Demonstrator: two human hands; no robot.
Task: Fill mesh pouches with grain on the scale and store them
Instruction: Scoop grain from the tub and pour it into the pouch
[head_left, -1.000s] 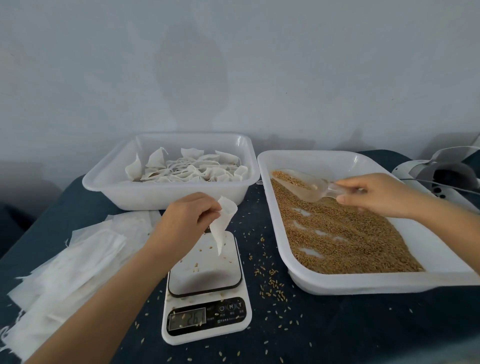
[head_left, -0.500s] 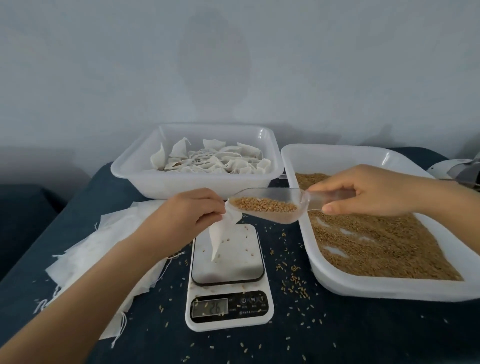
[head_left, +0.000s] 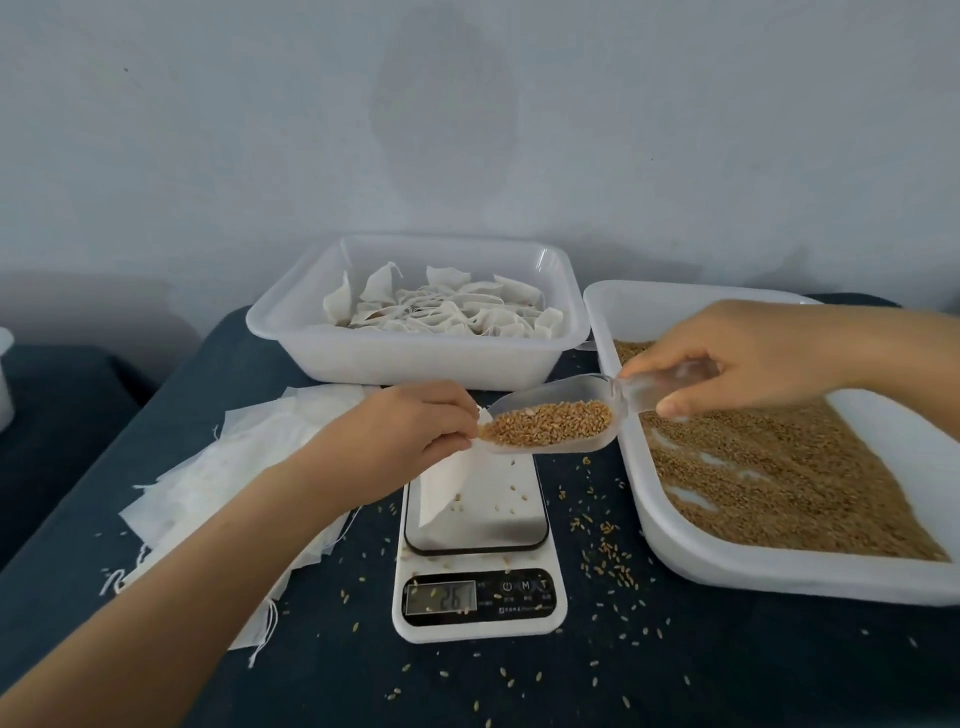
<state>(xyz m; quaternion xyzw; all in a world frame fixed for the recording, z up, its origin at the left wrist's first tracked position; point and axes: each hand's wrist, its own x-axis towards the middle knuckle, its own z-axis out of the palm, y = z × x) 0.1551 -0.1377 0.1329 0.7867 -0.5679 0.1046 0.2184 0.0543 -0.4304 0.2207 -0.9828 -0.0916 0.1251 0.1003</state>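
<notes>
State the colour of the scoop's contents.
Golden-brown grain in the clear scoop, head view.

Left hand (head_left: 410, 426): forearm bare, comes in from the near left corner of the desk, runs diagonally up toward the middle. Fingers curled, pinching the top edge of a pouch (head_left: 447, 486), knuckles up. Right hand (head_left: 748, 358): forearm enters from the right edge, roughly level. Thumb and fingers pinch the handle of a scoop (head_left: 550, 421), palm down. Both hands raised above the desk, close to each other, not touching.
</notes>
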